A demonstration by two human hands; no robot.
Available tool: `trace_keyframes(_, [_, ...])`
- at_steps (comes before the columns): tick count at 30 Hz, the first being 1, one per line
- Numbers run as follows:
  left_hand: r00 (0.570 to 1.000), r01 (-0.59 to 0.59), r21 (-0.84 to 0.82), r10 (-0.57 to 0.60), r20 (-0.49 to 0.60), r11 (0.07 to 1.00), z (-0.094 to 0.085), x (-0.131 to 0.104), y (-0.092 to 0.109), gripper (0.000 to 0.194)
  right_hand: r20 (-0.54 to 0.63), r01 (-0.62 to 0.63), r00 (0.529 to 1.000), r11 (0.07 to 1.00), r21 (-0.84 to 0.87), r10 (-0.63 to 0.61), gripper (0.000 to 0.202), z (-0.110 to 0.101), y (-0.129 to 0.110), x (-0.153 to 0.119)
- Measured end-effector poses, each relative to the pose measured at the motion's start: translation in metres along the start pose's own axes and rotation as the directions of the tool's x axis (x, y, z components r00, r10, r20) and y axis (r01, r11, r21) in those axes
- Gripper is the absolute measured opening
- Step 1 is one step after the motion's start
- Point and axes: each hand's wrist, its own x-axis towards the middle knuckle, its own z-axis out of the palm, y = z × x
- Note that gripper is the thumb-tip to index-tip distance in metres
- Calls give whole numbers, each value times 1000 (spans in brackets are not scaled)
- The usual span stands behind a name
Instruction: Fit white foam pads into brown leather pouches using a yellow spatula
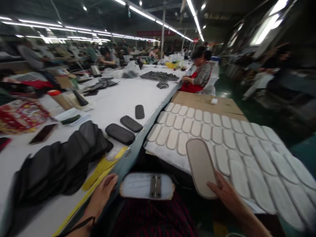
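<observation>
My right hand (223, 191) grips the lower end of a beige oval pad (199, 164), its thumb on the face. The pad is tilted above the near edge of a board covered in rows of pale oval pads (228, 138) with darker rims. My left hand (105, 189), fingers loosely bent and nothing visible in them, is beside the white table's edge near a yellow strip (102, 168). Between my hands, in front of my lap, is a white rounded plate (135, 186) with a metal hinge (155, 186) on it.
Dark oval pads (120, 133) lie on the white table (118, 98), left of which is a heap of black pieces (66, 154). A phone (43, 134) and a red patterned bag (24, 115) are farther left. A person in a red apron (194, 82) sits beyond the cardboard (204, 102).
</observation>
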Motion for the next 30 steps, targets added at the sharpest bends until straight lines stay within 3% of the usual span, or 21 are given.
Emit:
trace_keyframes(2, [996,86,-105,-83,34,991,-9,-7,-5,41,317,62,944,992,108,-93,70,14,-37,7])
trace_keyframes(4, [979,180,-205,-156,128,962,-2,-10,-7,53,593,14,794,979,202,-134,66,37,-73,15])
trace_keyframes(6, [952,262,-301,-195,235,917,9,-13,-9,63,729,-29,665,969,244,-164,57,63,-99,23])
trace_keyframes(8, [931,317,-401,-201,305,860,16,-18,-13,67,766,-54,622,967,249,-162,52,86,-109,31])
trace_keyframes(12, [950,265,-469,-143,279,843,17,-28,-16,67,754,-151,650,956,250,-95,49,111,-99,43])
trace_keyframes(16, [979,76,-287,-16,205,955,16,-32,-12,55,745,-227,666,943,245,-33,45,119,-89,47])
trace_keyframes(19, [980,31,-212,11,197,977,21,-31,-10,59,739,-223,673,947,233,-23,45,124,-92,48])
trace_keyframes(25, [994,38,-207,-15,109,978,29,-27,-16,56,705,-150,709,981,124,19,43,130,-100,53])
trace_keyframes(30, [997,31,-192,-16,79,981,31,-26,-23,58,665,50,744,998,30,-57,37,129,-103,55])
